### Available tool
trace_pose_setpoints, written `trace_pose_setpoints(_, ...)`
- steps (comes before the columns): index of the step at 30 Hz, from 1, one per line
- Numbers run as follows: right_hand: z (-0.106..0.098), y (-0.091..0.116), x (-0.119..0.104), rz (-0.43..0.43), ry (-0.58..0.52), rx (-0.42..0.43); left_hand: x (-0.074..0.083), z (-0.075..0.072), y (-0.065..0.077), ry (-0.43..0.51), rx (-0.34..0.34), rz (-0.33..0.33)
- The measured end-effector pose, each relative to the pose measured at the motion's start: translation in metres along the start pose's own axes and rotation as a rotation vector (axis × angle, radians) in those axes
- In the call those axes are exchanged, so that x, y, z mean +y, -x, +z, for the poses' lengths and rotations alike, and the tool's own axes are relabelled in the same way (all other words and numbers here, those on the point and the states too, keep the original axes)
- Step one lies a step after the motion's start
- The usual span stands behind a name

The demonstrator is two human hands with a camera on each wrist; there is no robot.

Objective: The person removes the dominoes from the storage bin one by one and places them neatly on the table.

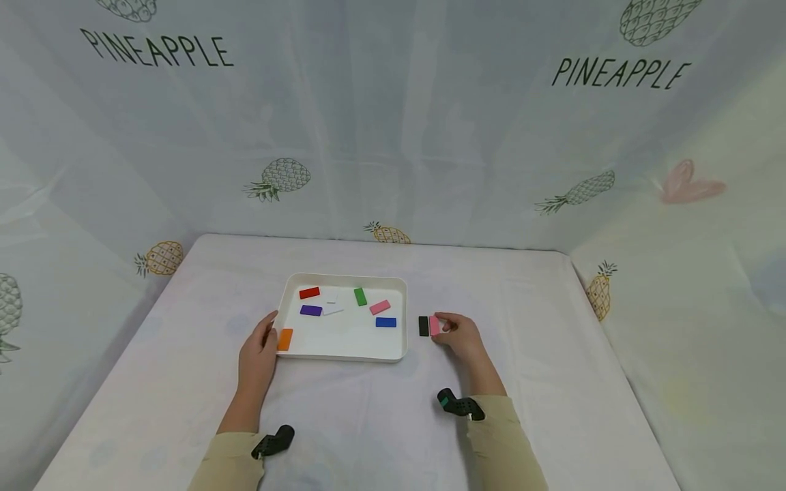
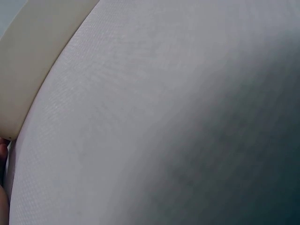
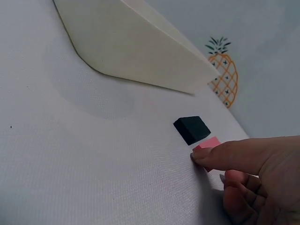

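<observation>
A shallow white tray (image 1: 344, 348) lies on the table with several small coloured blocks in it. My left hand (image 1: 256, 358) grips the tray's left edge, close to an orange block (image 1: 285, 339); only bits of its fingers show in the left wrist view. Right of the tray, my right hand (image 1: 460, 337) pinches a pink block (image 1: 434, 325) between thumb and fingers. That block stands right beside a black block (image 1: 424, 326), which also shows in the right wrist view next to the thumb.
Inside the tray are red (image 1: 310, 292), purple (image 1: 310, 310), white (image 1: 332, 309), green (image 1: 360, 296), pink (image 1: 380, 307) and blue (image 1: 385, 322) blocks. A white cloth covers the table (image 1: 356, 423). A pineapple-print curtain (image 1: 393, 123) hangs behind and at the sides.
</observation>
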State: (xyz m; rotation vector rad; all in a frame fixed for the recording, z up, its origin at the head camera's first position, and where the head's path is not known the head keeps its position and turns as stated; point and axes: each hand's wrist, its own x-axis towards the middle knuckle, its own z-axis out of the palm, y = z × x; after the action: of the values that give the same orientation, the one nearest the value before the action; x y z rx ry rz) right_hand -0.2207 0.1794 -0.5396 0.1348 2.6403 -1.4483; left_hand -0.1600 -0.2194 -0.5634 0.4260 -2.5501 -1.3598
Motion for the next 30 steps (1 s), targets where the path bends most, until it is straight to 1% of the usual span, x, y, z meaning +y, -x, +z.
trace_pose_setpoints(9, -0.003, -0.0012, -0.0007, 0.009, -0.004, -0.026, 0.0, -0.0004, 0.0013, 0.003, 0.007, 0.012)
trace_pose_setpoints(23, -0.0016, -0.0037, 0.0023, 0.027, -0.014, -0.013, 0.0002, -0.0002, 0.0009, -0.003, 0.004, -0.007)
trace_pose_setpoints(30, -0.0034, -0.0031, 0.0033, 0.016, -0.023, -0.012, 0.0005, -0.001, 0.0004, 0.005, 0.0, 0.003)
